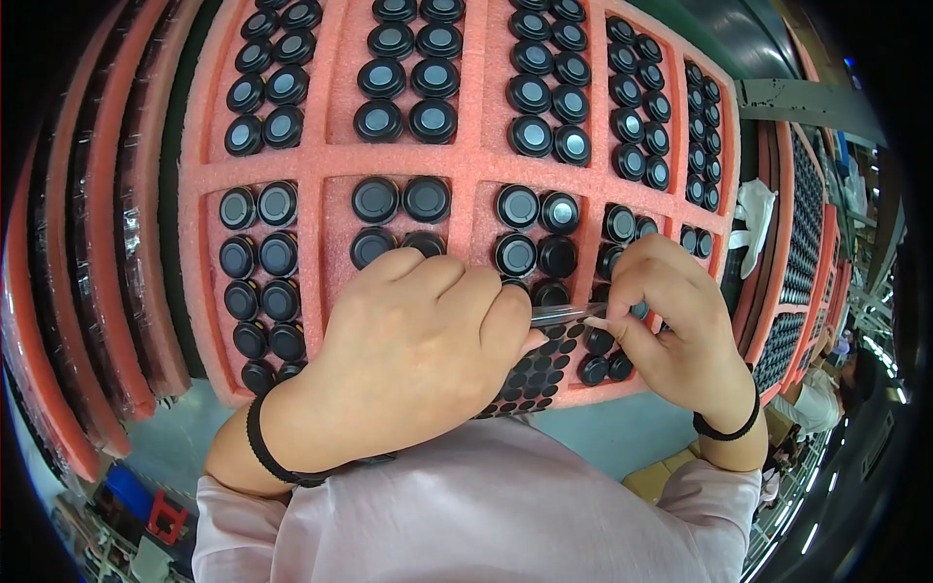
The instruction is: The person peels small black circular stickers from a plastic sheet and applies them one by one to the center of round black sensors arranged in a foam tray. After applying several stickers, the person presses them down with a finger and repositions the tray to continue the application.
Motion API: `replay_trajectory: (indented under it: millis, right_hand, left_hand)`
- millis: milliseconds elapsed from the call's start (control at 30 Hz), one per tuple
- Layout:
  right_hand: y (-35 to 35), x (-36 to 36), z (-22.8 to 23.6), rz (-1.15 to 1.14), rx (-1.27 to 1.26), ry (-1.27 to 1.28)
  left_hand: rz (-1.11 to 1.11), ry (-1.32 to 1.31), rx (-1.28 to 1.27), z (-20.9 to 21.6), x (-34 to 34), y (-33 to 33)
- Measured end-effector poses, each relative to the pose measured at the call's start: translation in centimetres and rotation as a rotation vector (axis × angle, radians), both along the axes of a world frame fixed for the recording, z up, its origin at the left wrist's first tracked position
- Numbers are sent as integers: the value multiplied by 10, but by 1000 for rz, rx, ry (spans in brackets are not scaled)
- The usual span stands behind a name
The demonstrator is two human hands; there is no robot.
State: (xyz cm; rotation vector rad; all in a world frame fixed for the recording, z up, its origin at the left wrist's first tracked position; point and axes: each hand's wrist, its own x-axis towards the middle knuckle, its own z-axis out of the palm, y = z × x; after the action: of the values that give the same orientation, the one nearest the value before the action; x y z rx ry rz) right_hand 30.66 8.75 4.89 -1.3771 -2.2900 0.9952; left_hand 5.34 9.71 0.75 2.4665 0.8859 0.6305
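Between my hands is a clear, thin sheet (530, 379) with rows of black round stickers, its upper edge bent and glossy. My left hand (418, 330) is closed on the sheet's left side, thumb along its upper edge. At the other end of that edge, thumb and index finger of my right hand (680, 325) are pinched together; whether a loose sticker is between them is too small to tell. Beneath both hands lies a pink foam tray (398, 161), its compartments filled with black round caps (377, 199). Far-row caps show grey disc tops (382, 76); several near ones look all black.
Several pink foam trays (102, 243) wrapped in clear film stand at the left. More trays with black caps (792, 253) lie at the right, beside a crumpled white plastic bag (755, 219). A metal beam (807, 100) runs along the far right. Another person (812, 403) is farther right.
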Motion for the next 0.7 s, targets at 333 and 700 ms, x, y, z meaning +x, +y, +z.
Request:
replay_trajectory:
  millis: [333, 700]
  right_hand:
    - [2, 0, 0, -3, 23, 24]
    - [38, 9, -2, 9, -22, 97]
  left_hand:
    - [11, 17, -29, 1, -1, 0]
    - [-44, 90, -97, 19, 3, -2]
